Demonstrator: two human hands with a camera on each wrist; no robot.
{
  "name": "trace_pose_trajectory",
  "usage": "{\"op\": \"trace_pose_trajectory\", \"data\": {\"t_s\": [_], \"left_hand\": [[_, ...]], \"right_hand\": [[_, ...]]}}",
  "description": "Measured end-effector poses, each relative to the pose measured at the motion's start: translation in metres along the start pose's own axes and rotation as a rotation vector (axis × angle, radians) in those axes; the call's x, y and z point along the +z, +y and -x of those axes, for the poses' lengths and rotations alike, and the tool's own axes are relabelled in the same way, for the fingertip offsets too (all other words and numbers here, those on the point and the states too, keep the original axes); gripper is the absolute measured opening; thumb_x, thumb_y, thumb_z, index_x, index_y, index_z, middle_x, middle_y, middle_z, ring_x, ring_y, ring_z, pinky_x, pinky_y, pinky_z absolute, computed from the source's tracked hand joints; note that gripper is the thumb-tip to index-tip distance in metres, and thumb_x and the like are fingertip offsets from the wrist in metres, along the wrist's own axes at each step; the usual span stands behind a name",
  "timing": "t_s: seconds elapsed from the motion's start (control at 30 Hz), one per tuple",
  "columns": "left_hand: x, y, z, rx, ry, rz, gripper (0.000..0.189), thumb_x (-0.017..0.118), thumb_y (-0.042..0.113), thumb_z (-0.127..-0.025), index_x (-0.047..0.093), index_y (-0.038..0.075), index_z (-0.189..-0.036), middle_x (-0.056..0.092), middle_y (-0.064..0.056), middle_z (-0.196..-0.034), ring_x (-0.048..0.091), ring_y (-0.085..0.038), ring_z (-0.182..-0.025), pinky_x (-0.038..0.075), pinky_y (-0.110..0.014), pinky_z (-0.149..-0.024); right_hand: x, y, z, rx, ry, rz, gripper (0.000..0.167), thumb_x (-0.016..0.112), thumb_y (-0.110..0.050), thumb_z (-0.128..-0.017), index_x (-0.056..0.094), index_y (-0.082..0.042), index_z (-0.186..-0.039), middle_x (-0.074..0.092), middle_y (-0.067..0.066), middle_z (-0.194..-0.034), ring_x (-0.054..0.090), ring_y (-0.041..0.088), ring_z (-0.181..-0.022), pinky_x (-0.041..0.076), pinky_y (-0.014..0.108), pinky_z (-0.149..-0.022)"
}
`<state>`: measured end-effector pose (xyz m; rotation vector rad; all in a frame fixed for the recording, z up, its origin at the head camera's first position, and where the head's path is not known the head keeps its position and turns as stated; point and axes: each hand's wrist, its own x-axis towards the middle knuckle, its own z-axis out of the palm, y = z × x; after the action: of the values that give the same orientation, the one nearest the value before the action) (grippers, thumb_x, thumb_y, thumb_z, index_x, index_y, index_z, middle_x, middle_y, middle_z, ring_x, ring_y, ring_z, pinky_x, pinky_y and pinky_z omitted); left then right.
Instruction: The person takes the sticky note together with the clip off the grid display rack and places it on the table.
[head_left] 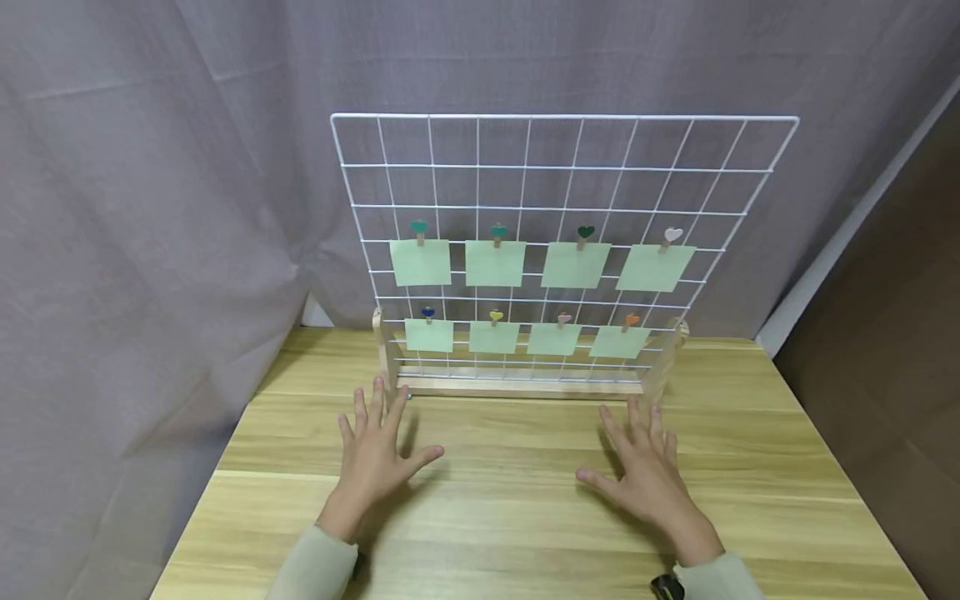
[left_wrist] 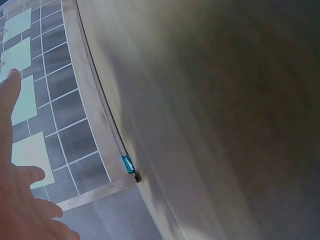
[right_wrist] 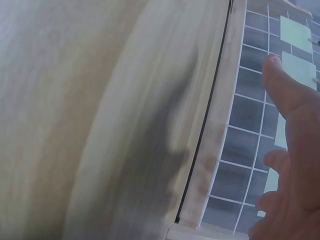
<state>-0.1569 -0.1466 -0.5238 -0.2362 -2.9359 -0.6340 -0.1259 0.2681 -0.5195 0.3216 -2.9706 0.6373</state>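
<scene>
While left hand and right hand spread empty fingers, the grid stands at twelve o'clock. A bump could topple it.

The white rectangular wire grid makes a pattern of many four-sided cells. The pale green paper notes have all the same colour. Of the small heart-topped clips, the upper ones are, from the left, teal, teal, dark green, white; the lower ones dark blue, yellow, pink, orange. The pale yellow wooden tabletop has streaked grain; the cloth curtain is greyish purple.
</scene>
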Motion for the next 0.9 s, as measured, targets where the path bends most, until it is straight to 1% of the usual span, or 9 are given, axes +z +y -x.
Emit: {"op": "trace_pose_trajectory", "data": {"t_s": [0.1,0.2,0.33,0.5,0.6,0.67,0.77,0.83,0.9], "left_hand": [[0.002,-0.001,0.000,-0.002,0.000,-0.002,0.115,0.069,0.081,-0.082,0.025,0.020,-0.169,0.002,-0.022,-0.174,-0.006,-0.053,-0.156,0.006,-0.084,-0.115],[0.004,-0.002,0.000,-0.002,0.009,0.006,0.115,0.069,0.081,-0.082,0.026,0.020,-0.169,0.004,-0.023,-0.174,-0.004,-0.053,-0.156,0.006,-0.084,-0.115],[0.004,-0.002,-0.001,-0.006,0.020,0.021,0.116,0.068,0.082,-0.082,0.025,0.019,-0.169,0.005,-0.022,-0.174,-0.001,-0.052,-0.157,0.008,-0.083,-0.116],[0.003,-0.001,-0.003,-0.016,0.041,0.076,0.116,0.069,0.080,-0.083,0.024,0.016,-0.169,0.006,-0.020,-0.175,0.003,-0.049,-0.158,0.012,-0.080,-0.117],[0.002,0.000,-0.005,-0.016,0.085,0.140,0.113,0.072,0.074,-0.085,0.026,0.013,-0.168,0.010,-0.020,-0.175,0.009,-0.049,-0.158,0.017,-0.078,-0.118],[0.002,-0.001,-0.006,-0.006,0.128,0.185,0.112,0.075,0.070,-0.086,0.027,0.010,-0.167,0.014,-0.021,-0.174,0.015,-0.050,-0.157,0.021,-0.076,-0.118],[0.004,-0.002,-0.008,0.016,0.188,0.229,0.108,0.079,0.063,-0.087,0.030,0.007,-0.166,0.020,-0.023,-0.172,0.023,-0.051,-0.155,0.027,-0.074,-0.117],[0.005,-0.002,-0.008,0.031,0.216,0.252,0.108,0.080,0.060,-0.086,0.031,0.006,-0.165,0.023,-0.023,-0.171,0.026,-0.050,-0.154,0.028,-0.075,-0.116],[0.006,0.000,-0.009,0.042,0.231,0.286,0.108,0.082,0.058,-0.086,0.030,0.008,-0.166,0.024,-0.023,-0.171,0.028,-0.049,-0.153,0.028,-0.076,-0.116]], "right_hand": [[0.003,-0.001,-0.001,0.002,0.007,0.000,0.109,0.076,-0.067,-0.086,0.027,-0.014,-0.168,-0.008,0.024,-0.173,-0.011,0.062,-0.152,-0.013,0.079,-0.114],[0.006,-0.003,-0.003,-0.001,0.014,-0.003,0.111,0.076,-0.068,-0.086,0.025,-0.016,-0.169,-0.006,0.024,-0.173,-0.009,0.062,-0.152,-0.012,0.079,-0.114],[0.009,-0.006,-0.006,-0.006,0.015,-0.017,0.111,0.074,-0.069,-0.087,0.020,-0.019,-0.170,-0.007,0.022,-0.173,-0.008,0.061,-0.153,-0.007,0.081,-0.115],[0.010,-0.013,-0.011,-0.015,0.015,-0.038,0.111,0.076,-0.067,-0.087,0.022,-0.017,-0.169,-0.006,0.023,-0.174,-0.009,0.057,-0.155,0.000,0.082,-0.116],[0.011,-0.019,-0.015,-0.029,0.023,-0.057,0.111,0.078,-0.064,-0.086,0.023,-0.016,-0.169,-0.002,0.024,-0.174,-0.011,0.055,-0.155,-0.001,0.080,-0.117],[0.013,-0.023,-0.018,-0.041,0.029,-0.077,0.110,0.079,-0.063,-0.086,0.024,-0.015,-0.169,0.000,0.025,-0.174,-0.011,0.055,-0.155,-0.003,0.078,-0.118],[0.015,-0.029,-0.022,-0.054,0.028,-0.102,0.110,0.079,-0.062,-0.086,0.023,-0.016,-0.169,-0.002,0.023,-0.174,-0.011,0.055,-0.155,-0.006,0.077,-0.119],[0.018,-0.032,-0.024,-0.055,0.021,-0.118,0.110,0.079,-0.063,-0.086,0.022,-0.016,-0.169,-0.003,0.021,-0.174,-0.010,0.056,-0.155,-0.007,0.075,-0.119],[0.020,-0.035,-0.026,-0.058,0.015,-0.133,0.111,0.078,-0.063,-0.086,0.022,-0.016,-0.169,-0.004,0.020,-0.174,-0.009,0.057,-0.155,-0.008,0.074,-0.120]]}}
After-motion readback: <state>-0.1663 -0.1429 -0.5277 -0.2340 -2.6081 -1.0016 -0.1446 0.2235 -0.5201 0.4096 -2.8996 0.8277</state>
